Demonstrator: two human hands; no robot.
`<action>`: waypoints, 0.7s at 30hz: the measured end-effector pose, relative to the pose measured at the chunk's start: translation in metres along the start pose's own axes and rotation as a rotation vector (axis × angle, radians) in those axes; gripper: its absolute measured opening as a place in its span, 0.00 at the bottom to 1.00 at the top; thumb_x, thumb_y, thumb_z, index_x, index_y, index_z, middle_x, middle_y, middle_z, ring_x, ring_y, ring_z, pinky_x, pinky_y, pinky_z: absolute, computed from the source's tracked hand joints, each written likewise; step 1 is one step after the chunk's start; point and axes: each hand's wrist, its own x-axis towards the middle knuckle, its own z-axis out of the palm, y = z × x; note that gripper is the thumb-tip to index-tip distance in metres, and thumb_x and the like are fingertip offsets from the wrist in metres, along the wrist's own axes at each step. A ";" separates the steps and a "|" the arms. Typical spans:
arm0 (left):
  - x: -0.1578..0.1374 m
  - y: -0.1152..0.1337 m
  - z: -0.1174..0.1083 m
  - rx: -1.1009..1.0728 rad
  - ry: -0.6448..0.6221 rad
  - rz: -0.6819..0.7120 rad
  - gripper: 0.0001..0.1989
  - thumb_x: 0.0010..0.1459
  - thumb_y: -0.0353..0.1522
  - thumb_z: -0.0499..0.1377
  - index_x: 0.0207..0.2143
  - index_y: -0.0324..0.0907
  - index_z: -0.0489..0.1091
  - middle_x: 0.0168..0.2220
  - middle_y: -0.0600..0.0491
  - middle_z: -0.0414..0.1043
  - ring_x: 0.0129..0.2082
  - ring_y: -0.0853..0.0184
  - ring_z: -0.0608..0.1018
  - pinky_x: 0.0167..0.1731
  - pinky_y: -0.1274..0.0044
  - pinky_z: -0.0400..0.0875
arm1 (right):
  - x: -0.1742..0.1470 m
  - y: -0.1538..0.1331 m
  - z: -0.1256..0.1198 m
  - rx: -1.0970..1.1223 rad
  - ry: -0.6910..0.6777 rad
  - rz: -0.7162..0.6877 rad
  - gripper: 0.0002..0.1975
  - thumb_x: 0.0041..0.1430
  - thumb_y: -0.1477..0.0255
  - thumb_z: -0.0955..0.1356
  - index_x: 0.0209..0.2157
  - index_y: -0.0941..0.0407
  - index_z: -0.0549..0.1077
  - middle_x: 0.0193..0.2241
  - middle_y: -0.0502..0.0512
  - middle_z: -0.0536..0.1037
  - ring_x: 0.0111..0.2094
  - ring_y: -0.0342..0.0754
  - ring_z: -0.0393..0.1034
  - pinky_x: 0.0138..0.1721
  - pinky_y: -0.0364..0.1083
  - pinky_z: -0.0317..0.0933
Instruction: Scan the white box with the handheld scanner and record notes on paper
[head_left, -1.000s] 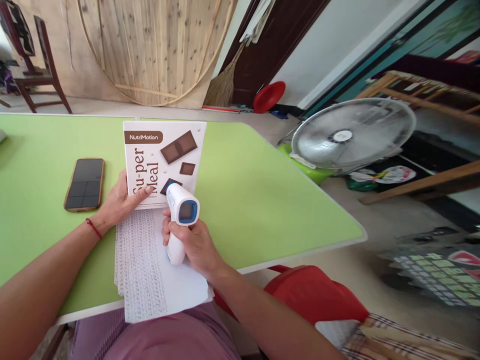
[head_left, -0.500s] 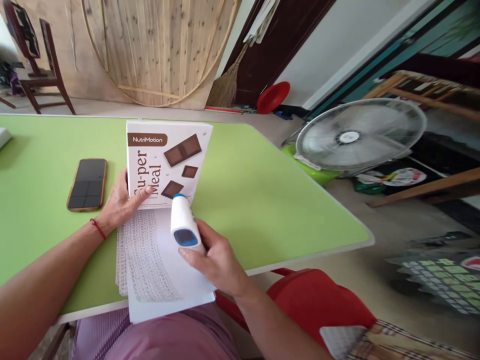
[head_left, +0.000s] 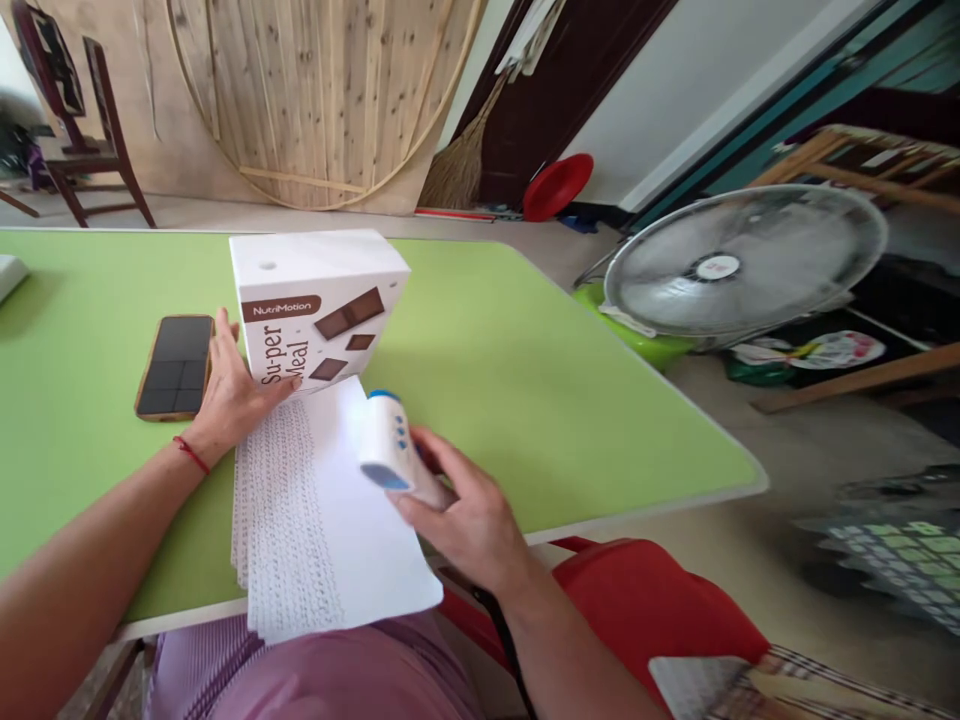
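A white NutriMotion meal box with chocolate pieces printed on its front stands on the table at the far end of the papers. My left hand holds its lower left corner, thumb across the front and fingers along the left side, partly spread. In my right hand is a white and blue infrared thermometer, gripped by the handle, its blue tip toward the box and its screen facing me. Below both lie sheets of handwritten paper, overhanging the near table edge. A phone lies left of my left hand.
The green table has a slanted right edge. Beyond it are a standing fan and a red basin. A red chair is close by my right arm. A dark wooden chair stands at the far left.
The box has turned and leaned so that its top face now shows. My right hand has moved the thermometer slightly right, away from the box, and turned it so its side buttons show.
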 end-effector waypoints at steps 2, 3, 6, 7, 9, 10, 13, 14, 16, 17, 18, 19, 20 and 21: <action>-0.004 0.014 -0.001 0.103 0.155 0.060 0.49 0.48 0.44 0.70 0.64 0.45 0.45 0.62 0.40 0.50 0.65 0.40 0.51 0.62 0.43 0.48 | 0.008 0.020 -0.008 -0.127 0.104 0.028 0.24 0.54 0.67 0.69 0.54 0.53 0.71 0.48 0.62 0.79 0.47 0.59 0.76 0.48 0.57 0.72; -0.007 0.021 -0.001 0.144 0.219 0.118 0.45 0.51 0.44 0.68 0.63 0.45 0.47 0.62 0.41 0.51 0.66 0.41 0.51 0.62 0.45 0.48 | 0.012 0.030 -0.012 -0.191 0.124 0.043 0.24 0.54 0.66 0.69 0.54 0.54 0.71 0.48 0.63 0.79 0.47 0.59 0.76 0.48 0.58 0.71; -0.019 0.038 0.004 0.297 0.119 0.346 0.20 0.60 0.45 0.61 0.49 0.46 0.61 0.51 0.46 0.64 0.56 0.48 0.66 0.55 0.50 0.61 | 0.025 0.056 -0.024 -0.366 0.080 0.102 0.25 0.55 0.64 0.67 0.54 0.55 0.71 0.49 0.64 0.79 0.47 0.61 0.75 0.46 0.58 0.70; -0.023 0.041 0.008 0.349 -0.045 0.428 0.12 0.63 0.43 0.58 0.42 0.46 0.64 0.45 0.47 0.68 0.49 0.52 0.71 0.49 0.54 0.66 | 0.029 0.062 -0.028 -0.417 0.054 0.115 0.25 0.56 0.63 0.67 0.55 0.55 0.71 0.49 0.64 0.79 0.47 0.61 0.75 0.46 0.57 0.70; -0.030 0.045 0.016 0.475 -0.421 0.516 0.08 0.66 0.38 0.56 0.36 0.44 0.66 0.38 0.48 0.71 0.39 0.57 0.75 0.40 0.61 0.70 | 0.037 0.067 -0.035 -0.504 0.003 0.126 0.24 0.57 0.62 0.66 0.55 0.54 0.71 0.47 0.63 0.79 0.46 0.61 0.75 0.44 0.56 0.69; -0.033 0.047 0.020 0.538 -0.543 0.525 0.08 0.65 0.37 0.57 0.36 0.42 0.68 0.38 0.47 0.72 0.38 0.56 0.75 0.38 0.63 0.71 | 0.041 0.068 -0.039 -0.541 -0.020 0.132 0.24 0.57 0.62 0.66 0.55 0.55 0.71 0.46 0.63 0.79 0.46 0.61 0.75 0.43 0.56 0.69; -0.038 0.050 0.027 0.673 -0.679 0.511 0.13 0.62 0.39 0.62 0.41 0.37 0.70 0.46 0.39 0.72 0.45 0.49 0.75 0.41 0.62 0.71 | 0.052 0.069 -0.046 -0.613 -0.086 0.159 0.25 0.58 0.62 0.66 0.56 0.57 0.71 0.45 0.64 0.79 0.43 0.62 0.75 0.40 0.55 0.69; -0.039 0.052 0.028 0.693 -0.700 0.511 0.16 0.62 0.40 0.62 0.42 0.36 0.70 0.49 0.37 0.71 0.48 0.48 0.74 0.43 0.61 0.71 | 0.056 0.070 -0.048 -0.619 -0.105 0.169 0.26 0.58 0.62 0.66 0.56 0.57 0.71 0.45 0.64 0.79 0.43 0.62 0.75 0.40 0.55 0.69; -0.043 0.055 0.027 0.712 -0.739 0.521 0.20 0.62 0.44 0.60 0.44 0.35 0.69 0.51 0.35 0.70 0.51 0.47 0.74 0.44 0.61 0.71 | 0.064 0.074 -0.051 -0.609 -0.137 0.179 0.26 0.58 0.61 0.66 0.56 0.57 0.71 0.46 0.64 0.80 0.43 0.61 0.76 0.39 0.54 0.68; -0.045 0.056 0.027 0.719 -0.746 0.519 0.24 0.61 0.48 0.60 0.45 0.34 0.69 0.52 0.33 0.69 0.53 0.45 0.73 0.45 0.60 0.70 | 0.068 0.077 -0.052 -0.597 -0.148 0.176 0.25 0.59 0.61 0.66 0.56 0.56 0.71 0.46 0.64 0.80 0.43 0.60 0.76 0.39 0.53 0.68; -0.048 0.058 0.026 0.726 -0.743 0.517 0.29 0.59 0.52 0.59 0.47 0.33 0.69 0.53 0.31 0.68 0.54 0.43 0.72 0.46 0.60 0.70 | 0.071 0.080 -0.052 -0.586 -0.156 0.168 0.25 0.60 0.61 0.65 0.55 0.56 0.72 0.46 0.63 0.80 0.42 0.60 0.76 0.39 0.53 0.68; -0.050 0.059 0.026 0.735 -0.732 0.517 0.34 0.57 0.55 0.59 0.48 0.32 0.68 0.55 0.29 0.67 0.56 0.41 0.70 0.47 0.58 0.69 | 0.075 0.084 -0.053 -0.580 -0.160 0.151 0.24 0.60 0.60 0.65 0.55 0.56 0.72 0.46 0.63 0.80 0.42 0.59 0.76 0.39 0.52 0.68; -0.053 0.061 0.026 0.748 -0.720 0.515 0.38 0.56 0.57 0.58 0.50 0.30 0.68 0.56 0.27 0.65 0.58 0.39 0.69 0.49 0.57 0.68 | 0.078 0.087 -0.053 -0.581 -0.161 0.125 0.23 0.61 0.60 0.65 0.55 0.55 0.72 0.46 0.62 0.80 0.42 0.59 0.76 0.38 0.52 0.68; -0.056 0.063 0.026 0.766 -0.710 0.511 0.40 0.57 0.58 0.57 0.53 0.29 0.66 0.58 0.26 0.64 0.60 0.39 0.67 0.51 0.57 0.66 | 0.081 0.089 -0.053 -0.592 -0.154 0.088 0.23 0.61 0.61 0.65 0.55 0.55 0.72 0.46 0.62 0.80 0.42 0.58 0.76 0.38 0.52 0.68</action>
